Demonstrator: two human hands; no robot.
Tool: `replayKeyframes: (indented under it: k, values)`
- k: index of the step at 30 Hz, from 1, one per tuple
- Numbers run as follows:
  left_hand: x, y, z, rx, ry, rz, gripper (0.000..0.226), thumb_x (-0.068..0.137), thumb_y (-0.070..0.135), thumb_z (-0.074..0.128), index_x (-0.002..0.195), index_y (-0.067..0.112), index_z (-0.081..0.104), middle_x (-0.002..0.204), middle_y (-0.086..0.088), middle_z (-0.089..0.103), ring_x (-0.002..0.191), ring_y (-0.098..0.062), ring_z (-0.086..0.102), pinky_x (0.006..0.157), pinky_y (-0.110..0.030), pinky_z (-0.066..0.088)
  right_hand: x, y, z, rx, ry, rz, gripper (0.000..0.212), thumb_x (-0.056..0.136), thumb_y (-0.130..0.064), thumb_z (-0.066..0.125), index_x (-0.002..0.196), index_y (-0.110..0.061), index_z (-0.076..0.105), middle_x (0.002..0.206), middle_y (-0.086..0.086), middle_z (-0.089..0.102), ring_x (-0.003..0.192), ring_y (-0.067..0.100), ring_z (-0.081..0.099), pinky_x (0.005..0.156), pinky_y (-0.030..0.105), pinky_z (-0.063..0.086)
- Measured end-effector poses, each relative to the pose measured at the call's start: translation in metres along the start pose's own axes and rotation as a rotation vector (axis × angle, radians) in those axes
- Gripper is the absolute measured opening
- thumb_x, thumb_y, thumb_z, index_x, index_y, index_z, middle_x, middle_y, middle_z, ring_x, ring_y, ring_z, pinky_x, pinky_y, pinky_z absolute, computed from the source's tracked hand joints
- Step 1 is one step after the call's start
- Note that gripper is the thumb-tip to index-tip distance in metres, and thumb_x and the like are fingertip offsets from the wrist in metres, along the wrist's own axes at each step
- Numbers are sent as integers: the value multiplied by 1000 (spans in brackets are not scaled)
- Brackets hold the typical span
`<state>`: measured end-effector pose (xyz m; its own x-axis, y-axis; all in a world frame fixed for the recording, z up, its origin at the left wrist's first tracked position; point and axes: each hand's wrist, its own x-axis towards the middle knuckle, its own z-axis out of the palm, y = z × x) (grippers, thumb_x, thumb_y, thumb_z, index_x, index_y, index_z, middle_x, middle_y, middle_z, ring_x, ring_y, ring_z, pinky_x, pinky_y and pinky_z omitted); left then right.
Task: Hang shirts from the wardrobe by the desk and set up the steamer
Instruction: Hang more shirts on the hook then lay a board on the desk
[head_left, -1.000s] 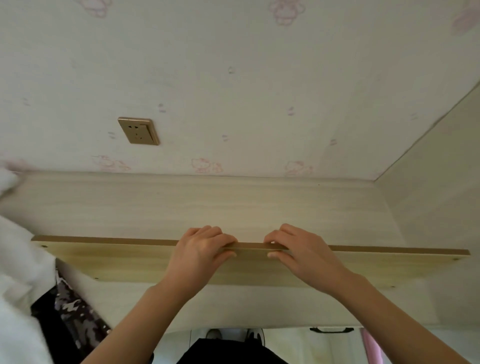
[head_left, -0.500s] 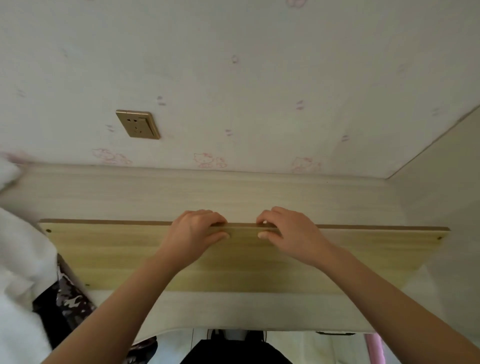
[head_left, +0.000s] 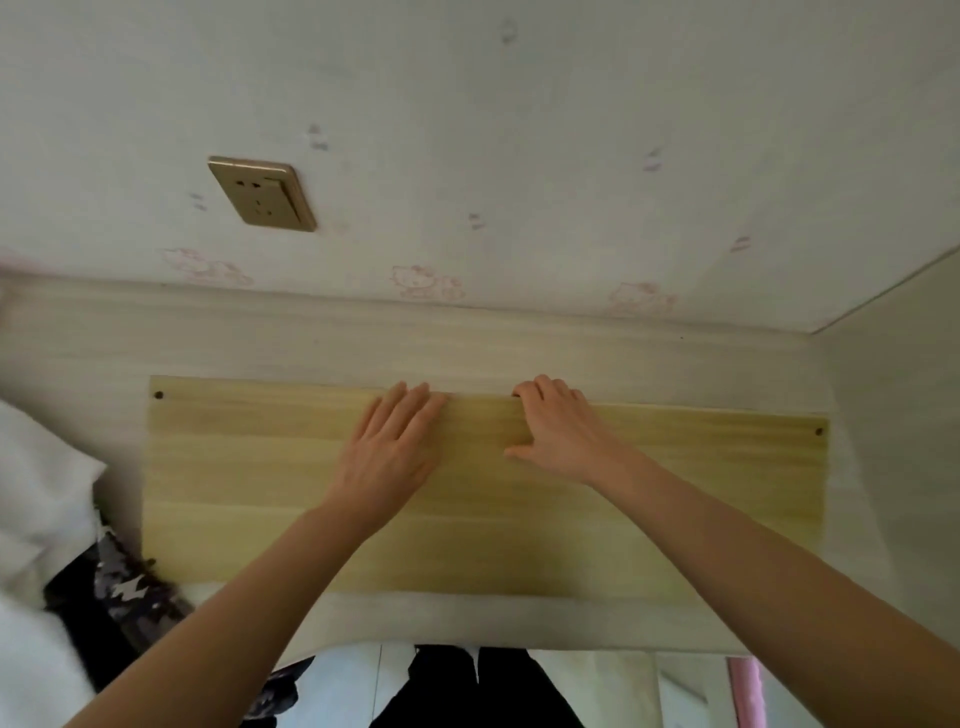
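1. Both hands rest on the wooden board: the left hand lies flat and released, while the right hand curls its grip over the far edge.
2. Board lies along the worktop, near its back edge.
3. Folded clothes sit at the left edge; no steamer shows.
4. Hanging seems not yet begun.

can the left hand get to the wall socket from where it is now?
Probably yes. The left hand lies flat on the wooden board; the gold wall socket sits above and to its left, with only bare desk and wallpaper between. Actual reach can't be judged.
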<state>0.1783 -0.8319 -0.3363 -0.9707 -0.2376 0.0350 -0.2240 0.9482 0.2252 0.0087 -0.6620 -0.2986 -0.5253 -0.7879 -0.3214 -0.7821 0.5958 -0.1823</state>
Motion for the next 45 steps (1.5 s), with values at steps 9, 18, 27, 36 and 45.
replayKeyframes:
  k: [9,18,27,36,45]
  values:
    - [-41,-12,72,47,-129,-162,63,94,51,28,153,32,16,162,5,7,149,-26,3,116,-51,17,47,20,33,99,-163,34,84,71,-60,71,135,-16,41,131,6,46,119,26,46,98,39,41]
    - [-50,-27,97,52,-152,-179,63,94,56,25,153,35,16,162,5,10,149,-23,4,117,-48,16,66,15,44,-81,-254,-40,82,68,-71,65,126,-15,48,119,6,53,108,26,53,87,40,48]
    - [-46,-35,102,57,-140,-213,64,94,57,24,153,35,16,162,6,11,149,-20,3,117,-43,9,69,8,40,-277,-55,-135,42,88,-42,57,114,-9,57,116,8,51,110,27,44,77,37,42]
    - [-47,-33,101,38,-139,-222,63,94,57,23,152,34,18,161,6,12,149,-21,6,117,-43,9,29,25,63,-164,0,-43,41,97,-37,44,128,-10,48,133,10,43,120,29,41,95,43,43]
    - [-78,-31,99,-3,-117,-361,60,94,52,25,152,36,20,161,5,15,149,-21,9,117,-54,12,-66,29,131,-90,-26,106,57,94,-52,25,146,-32,33,157,4,27,142,36,25,108,62,25]
